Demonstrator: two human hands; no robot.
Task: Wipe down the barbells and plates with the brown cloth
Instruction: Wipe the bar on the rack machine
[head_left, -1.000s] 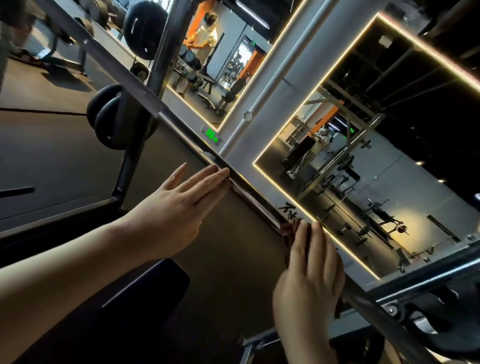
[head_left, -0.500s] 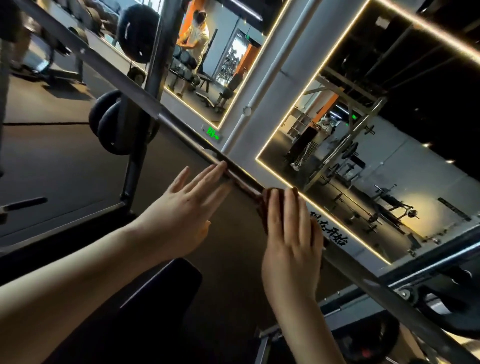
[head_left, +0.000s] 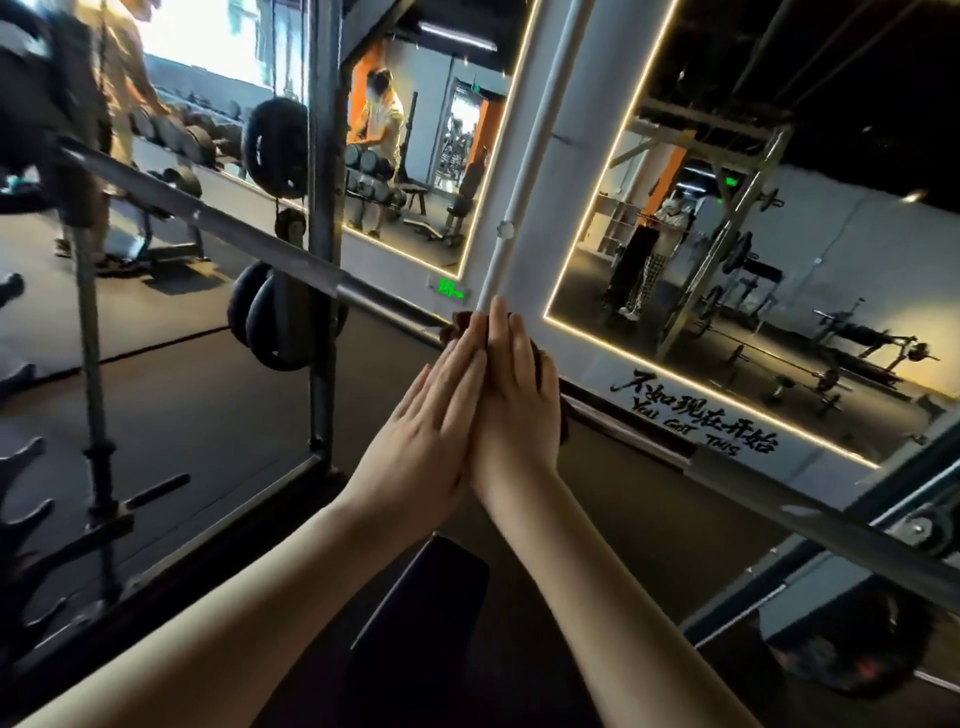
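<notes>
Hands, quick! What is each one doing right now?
Left hand: open, fingers straight, holding nothing.
Right hand: open, straight fingers pressing the brown cloth on the barbell.

The long grey metal barbell shaft (head_left: 234, 234) before me has a dull brushed sheen. My crumpled brown cloth (head_left: 457, 325) looks soft and matt. The round black plates (head_left: 270, 327) and dark floor (head_left: 208, 405) look matt.

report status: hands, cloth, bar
Right hand flat, pressing brown cloth onto grey steel barbell. Left hand flat alongside, touching right. No obstruction seen on bar.
</notes>
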